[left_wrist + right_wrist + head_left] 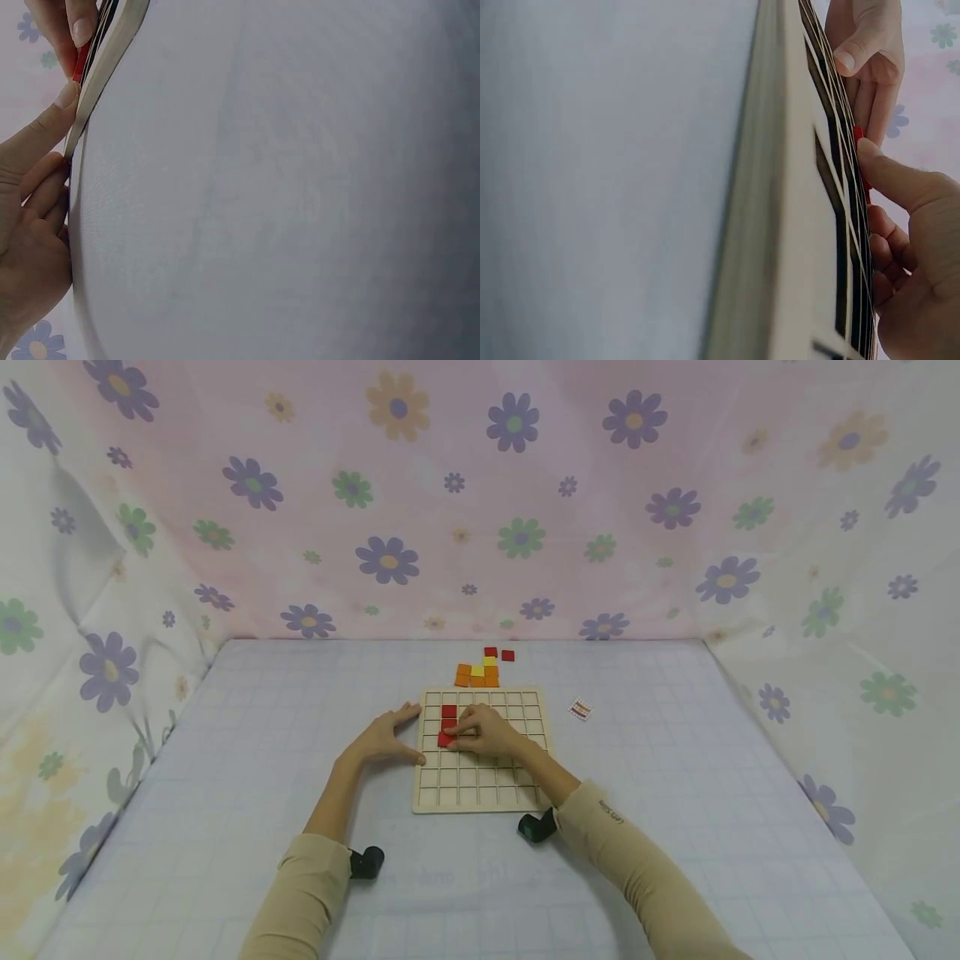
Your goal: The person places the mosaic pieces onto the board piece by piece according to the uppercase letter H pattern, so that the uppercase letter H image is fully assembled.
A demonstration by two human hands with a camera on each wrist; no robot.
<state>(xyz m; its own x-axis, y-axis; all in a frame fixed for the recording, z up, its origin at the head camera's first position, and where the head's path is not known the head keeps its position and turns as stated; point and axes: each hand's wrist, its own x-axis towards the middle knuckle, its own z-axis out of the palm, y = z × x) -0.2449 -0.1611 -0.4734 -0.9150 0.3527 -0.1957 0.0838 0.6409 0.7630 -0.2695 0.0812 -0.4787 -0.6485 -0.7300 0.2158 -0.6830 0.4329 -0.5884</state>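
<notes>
A wooden grid board [446, 797] lies on the table, its squares marked off by thin raised lines. My right hand [491, 732] reaches over it and pinches a red square tile [443, 740] between thumb and fingers, low over the left part of the grid. Just beyond that tile, another red tile [448, 712] sits in a square, with one more partly covered by the fingers. My left hand [381, 737] is spread at the board's left edge, thumb and fingertips touching it. In the right wrist view, red [859, 135] shows by the right thumb.
Beyond the board's far edge lie several orange tiles [462, 680], yellow tiles [477, 671] and two red tiles [507, 656]. A small patterned card [581, 708] is to the board's right. Black wrist devices [367, 863] sit at both cuffs. A flowered cloth [517, 539] hangs behind the table.
</notes>
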